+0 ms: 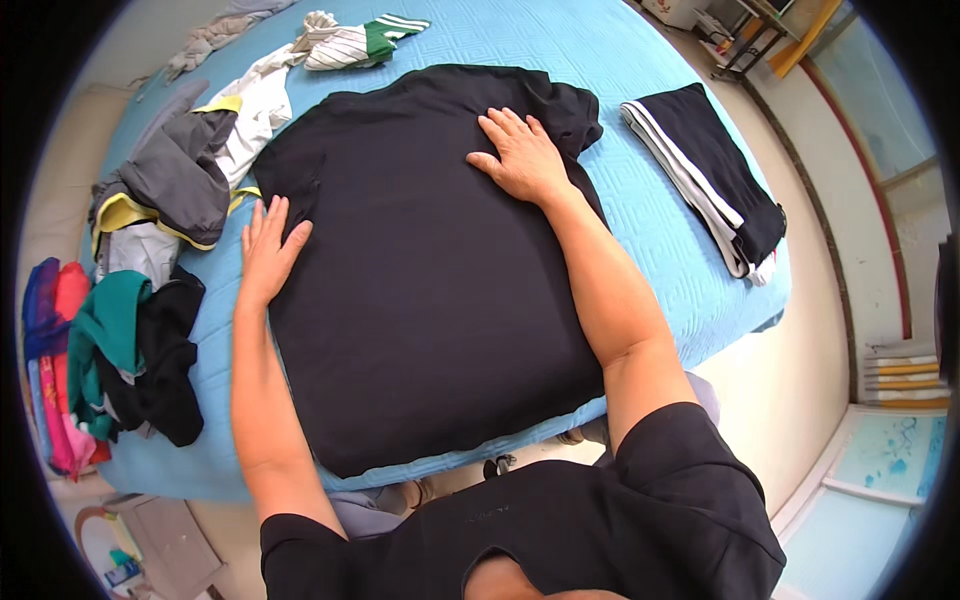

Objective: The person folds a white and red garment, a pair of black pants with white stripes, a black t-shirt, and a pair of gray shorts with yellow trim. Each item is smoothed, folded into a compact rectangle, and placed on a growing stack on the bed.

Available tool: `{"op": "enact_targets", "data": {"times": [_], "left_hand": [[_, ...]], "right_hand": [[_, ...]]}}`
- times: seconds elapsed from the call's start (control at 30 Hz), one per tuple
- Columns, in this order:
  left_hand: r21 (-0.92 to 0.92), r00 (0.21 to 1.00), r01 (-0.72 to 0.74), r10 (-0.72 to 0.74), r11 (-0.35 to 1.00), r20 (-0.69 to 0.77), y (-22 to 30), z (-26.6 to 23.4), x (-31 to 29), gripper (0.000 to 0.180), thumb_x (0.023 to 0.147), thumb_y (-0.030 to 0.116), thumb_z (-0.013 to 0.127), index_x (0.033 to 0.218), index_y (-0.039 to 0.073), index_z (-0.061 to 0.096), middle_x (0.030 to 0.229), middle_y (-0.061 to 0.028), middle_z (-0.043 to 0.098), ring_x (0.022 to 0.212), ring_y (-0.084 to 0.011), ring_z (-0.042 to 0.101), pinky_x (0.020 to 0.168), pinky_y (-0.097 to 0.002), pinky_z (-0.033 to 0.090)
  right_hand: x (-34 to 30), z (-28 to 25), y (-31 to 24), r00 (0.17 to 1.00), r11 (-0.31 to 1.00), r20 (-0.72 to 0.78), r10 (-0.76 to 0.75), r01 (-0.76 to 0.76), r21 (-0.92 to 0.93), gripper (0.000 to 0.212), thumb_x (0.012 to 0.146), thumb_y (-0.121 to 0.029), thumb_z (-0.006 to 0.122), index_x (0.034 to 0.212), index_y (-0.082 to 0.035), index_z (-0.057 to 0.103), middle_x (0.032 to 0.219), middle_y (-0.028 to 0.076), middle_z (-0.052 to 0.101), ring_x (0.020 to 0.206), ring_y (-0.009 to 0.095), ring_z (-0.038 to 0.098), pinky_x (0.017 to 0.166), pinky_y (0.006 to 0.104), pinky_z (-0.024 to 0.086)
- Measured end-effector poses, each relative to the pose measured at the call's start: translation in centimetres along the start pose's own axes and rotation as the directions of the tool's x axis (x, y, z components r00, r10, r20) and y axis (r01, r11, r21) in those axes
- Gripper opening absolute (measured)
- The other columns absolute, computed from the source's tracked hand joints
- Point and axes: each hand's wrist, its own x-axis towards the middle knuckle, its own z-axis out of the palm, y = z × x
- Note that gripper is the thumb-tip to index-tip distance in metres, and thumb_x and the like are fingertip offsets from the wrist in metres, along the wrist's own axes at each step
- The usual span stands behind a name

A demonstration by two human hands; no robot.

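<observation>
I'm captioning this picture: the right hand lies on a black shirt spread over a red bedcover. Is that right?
Only one colour is off: the bedcover is light blue, as the head view shows. The right hand does lie on the black shirt.

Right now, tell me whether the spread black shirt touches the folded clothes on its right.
Apart: the head view shows a strip of blue bedcover between the black shirt and the folded clothes.

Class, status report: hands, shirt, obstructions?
Left hand, right hand: open, on black shirt. Shirt spread across blue bedcover. Heaped clothes left, folded clothes right, neither covering it.
</observation>
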Motion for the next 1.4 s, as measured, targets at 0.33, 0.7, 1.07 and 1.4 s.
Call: {"op": "enact_targets", "data": {"times": [0.33,0.7,1.07,1.4], "left_hand": [[-0.564,0.958,-0.189,0.025,0.804,-0.284,18.8,2.9,13.6,0.049,0.089,0.043,0.068,0.118,0.004,0.07,0.108,-0.0148,0.074,0.098,-0.0274,0.071,0.082,-0.0381,0.055],[-0.926,0.959,0.162,0.275,-0.341,0.067,26.3,8.7,14.5,0.05,0.1,0.024,0.061,0.137,-0.007,0.048,0.131,-0.0253,0.056,0.121,-0.0353,0.06,0.103,-0.0466,0.051],[-0.676,0.885,0.426,0.432,-0.601,0.173,27.2,8.2,14.0,0.093,0.098,0.066,0.046,0.156,-0.001,0.02,0.157,-0.0264,0.029,0.144,-0.0399,0.034,0.111,-0.0633,0.036],[-0.671,0.958,0.285,0.192,-0.685,0.211,25.8,8.2,14.7,0.058,0.089,0.006,0.06,0.144,0.002,0.046,0.132,-0.0202,0.058,0.124,-0.0348,0.055,0.109,-0.053,0.044]], "right_hand": [[0.0,-3.8,8.6,0.632,0.879,-0.635,0.445,-0.172,0.445,0.036,0.087,-0.03,0.069,0.114,-0.006,0.07,0.11,0.014,0.072,0.107,0.036,0.064,0.094,0.0449,0.049],[1.4,-2.3,14.5,0.704,0.583,-0.036,0.71,-0.558,0.59,0.057,0.074,-0.046,0.071,0.115,-0.006,0.07,0.109,0.016,0.072,0.109,0.033,0.066,0.092,0.0433,0.049],[2.0,-9.3,4.8,0.974,0.568,-0.223,-0.05,0.211,0.795,0.026,0.09,-0.024,0.071,0.102,-0.001,0.074,0.101,0.007,0.073,0.1,0.016,0.066,0.092,0.0311,0.05],[2.2,-3.6,9.9,0.924,0.679,-0.115,0.365,-0.18,0.712,0.029,0.087,-0.028,0.07,0.105,-0.006,0.075,0.096,0.009,0.076,0.09,0.02,0.07,0.081,0.0332,0.053]]}}
